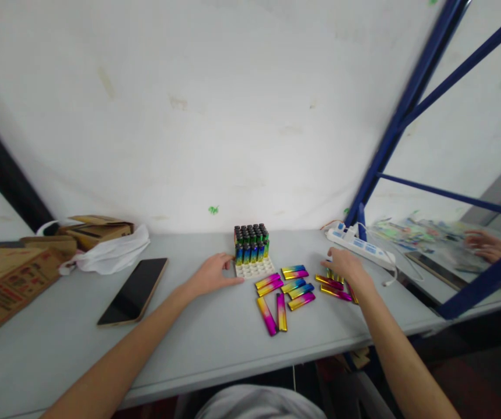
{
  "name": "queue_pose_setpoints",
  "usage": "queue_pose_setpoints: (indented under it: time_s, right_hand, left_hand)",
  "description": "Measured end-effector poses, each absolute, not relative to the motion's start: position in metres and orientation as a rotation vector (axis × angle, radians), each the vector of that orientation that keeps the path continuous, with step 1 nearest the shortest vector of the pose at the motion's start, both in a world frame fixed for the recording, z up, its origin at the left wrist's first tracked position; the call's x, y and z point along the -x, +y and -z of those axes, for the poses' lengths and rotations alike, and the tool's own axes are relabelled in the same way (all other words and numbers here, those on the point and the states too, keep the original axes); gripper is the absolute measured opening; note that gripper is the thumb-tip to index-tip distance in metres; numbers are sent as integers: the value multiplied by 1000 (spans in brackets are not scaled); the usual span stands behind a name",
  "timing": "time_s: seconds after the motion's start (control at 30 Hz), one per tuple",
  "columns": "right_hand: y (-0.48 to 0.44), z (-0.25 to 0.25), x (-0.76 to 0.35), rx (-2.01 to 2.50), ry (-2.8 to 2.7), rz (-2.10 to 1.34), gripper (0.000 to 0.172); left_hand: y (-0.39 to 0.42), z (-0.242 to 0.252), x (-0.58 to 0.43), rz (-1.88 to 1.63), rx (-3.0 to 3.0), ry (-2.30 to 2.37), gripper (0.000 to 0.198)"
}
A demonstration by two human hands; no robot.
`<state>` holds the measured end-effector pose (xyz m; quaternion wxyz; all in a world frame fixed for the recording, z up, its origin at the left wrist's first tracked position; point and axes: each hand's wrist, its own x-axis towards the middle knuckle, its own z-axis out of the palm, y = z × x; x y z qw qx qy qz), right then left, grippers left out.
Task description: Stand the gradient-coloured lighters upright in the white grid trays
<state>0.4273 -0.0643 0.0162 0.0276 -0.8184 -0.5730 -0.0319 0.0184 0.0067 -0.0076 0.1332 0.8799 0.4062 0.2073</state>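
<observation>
A white tray stands on the grey table, its far rows filled with upright dark-capped lighters. My left hand rests against the tray's left side, fingers spread flat, holding nothing. Several shiny pink-yellow-blue sleeves lie scattered to the right of the tray. My right hand lies palm down over the rightmost sleeves, fingers curled on them; what it grips is hidden.
A black phone lies at the left. Cardboard boxes and a white plastic bag stand at far left. A white power strip sits by a blue rack post. Another person's hand works at far right.
</observation>
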Motion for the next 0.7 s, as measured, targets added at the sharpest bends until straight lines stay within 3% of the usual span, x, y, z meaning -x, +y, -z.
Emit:
queue_pose_setpoints:
  time_s: [0.13, 0.27, 0.47, 0.6, 0.7]
  right_hand:
    - [-48, -8, -413, 2373, -1784, 17, 36]
    - [-29, -16, -390, 1890, -1747, -277, 24]
    - [-19, -40, -323, 1057, -1471, -942, 40]
    - [-17, -32, -288, 963, -1370, -1187, 43]
    - [-18, -17, -274, 1037, -1357, -1175, 45]
  left_hand:
    - [4, 4, -20, -587, -2544, 1185, 58]
    - [2, 2, -21, -578, -2542, 1193, 57]
    - [2, 3, -20, -609, -2541, 1201, 55]
    - [4, 5, -20, -599, -2552, 1198, 56]
    - [5, 6, -20, -586, -2551, 1195, 57]
